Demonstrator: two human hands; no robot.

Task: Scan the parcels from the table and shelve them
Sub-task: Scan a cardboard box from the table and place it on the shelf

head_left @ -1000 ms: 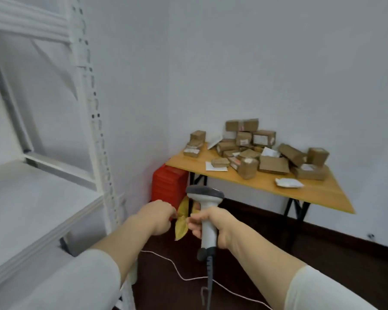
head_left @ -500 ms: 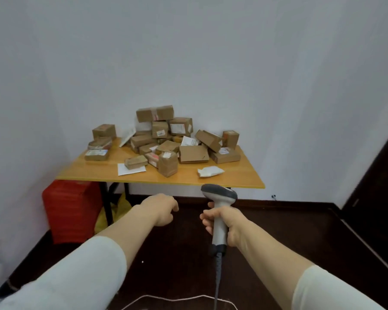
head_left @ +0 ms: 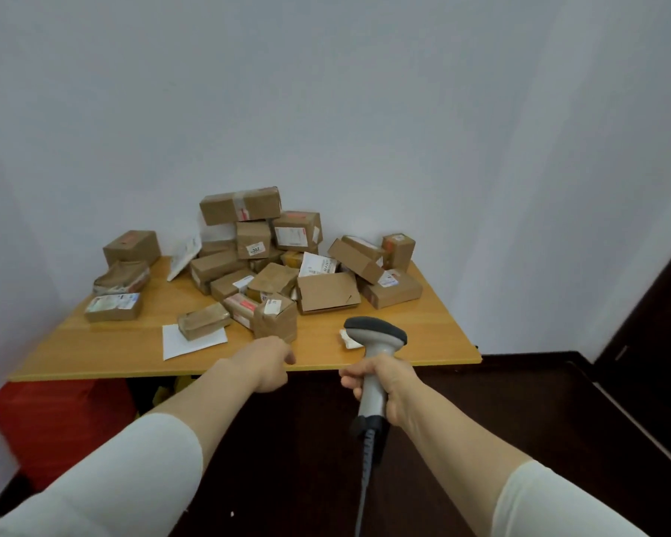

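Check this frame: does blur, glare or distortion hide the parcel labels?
Head view: soft even light, no glare; parcels and scanner fairly sharp, though most labels too small to read; red box at lower left is smeared; wide-angle stretch swells the sleeves at bottom corners.

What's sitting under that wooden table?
A red box sits under the table's left end, with something yellow beside it. The tabletop hides whatever lies farther back.

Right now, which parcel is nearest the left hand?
The upright brown box with a white sticker on top, just beyond the left hand; every other parcel sits farther off.
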